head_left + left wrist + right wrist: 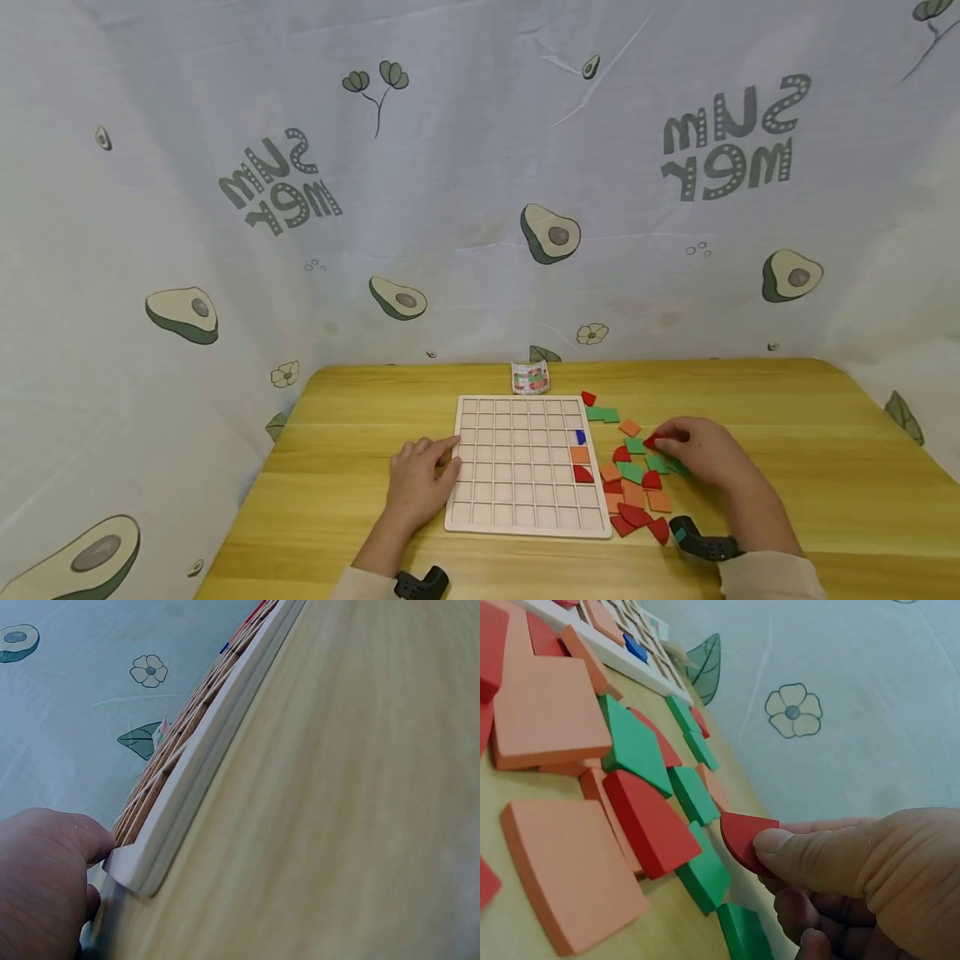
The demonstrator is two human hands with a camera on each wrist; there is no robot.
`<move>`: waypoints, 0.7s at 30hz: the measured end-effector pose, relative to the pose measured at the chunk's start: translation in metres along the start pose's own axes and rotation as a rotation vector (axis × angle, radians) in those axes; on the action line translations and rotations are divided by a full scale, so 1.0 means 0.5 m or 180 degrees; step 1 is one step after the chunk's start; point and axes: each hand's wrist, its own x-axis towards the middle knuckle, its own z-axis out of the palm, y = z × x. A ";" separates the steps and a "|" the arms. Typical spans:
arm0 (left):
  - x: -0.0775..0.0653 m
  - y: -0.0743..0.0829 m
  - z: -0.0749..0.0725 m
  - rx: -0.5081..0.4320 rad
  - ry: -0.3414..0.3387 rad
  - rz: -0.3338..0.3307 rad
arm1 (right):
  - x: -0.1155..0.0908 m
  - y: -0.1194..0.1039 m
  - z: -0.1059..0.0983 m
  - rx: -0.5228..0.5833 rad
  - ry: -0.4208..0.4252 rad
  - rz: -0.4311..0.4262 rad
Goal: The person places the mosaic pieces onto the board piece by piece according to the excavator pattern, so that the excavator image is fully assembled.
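A pale wooden grid board (525, 532) lies flat on the table. Three pieces sit in cells along its right side: a blue piece (581, 437), an orange square (580, 455) and a red quarter-circle (582, 474). My left hand (422, 483) rests at the board's left edge, thumb and forefinger apart and touching the rim. Between thumb and fingers, my right hand (701, 450) pinches a red quarter-circle tile (742, 836) just above the scattered tiles. Under and beside it lie green tiles (701, 870), orange squares (574, 870) and more red quarter-circles (649, 825), some overlapping.
Behind the board stands a small printed pattern card (531, 378). The loose tiles spread along the board's right edge. A patterned cloth (465, 208) hangs behind the wooden table (787, 433). Each wrist wears a black camera band (705, 543).
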 end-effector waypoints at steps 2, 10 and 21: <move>0.001 0.000 0.001 0.0005 -0.0003 -0.0001 | -0.004 -0.006 -0.003 -0.0020 -0.0011 -0.0038; 0.005 0.004 -0.001 -0.0038 0.0018 0.0006 | -0.014 -0.048 -0.010 0.0064 -0.0165 -0.0206; 0.006 -0.002 0.003 -0.0040 0.0004 0.0009 | -0.008 -0.092 0.046 0.0339 -0.0427 -0.0428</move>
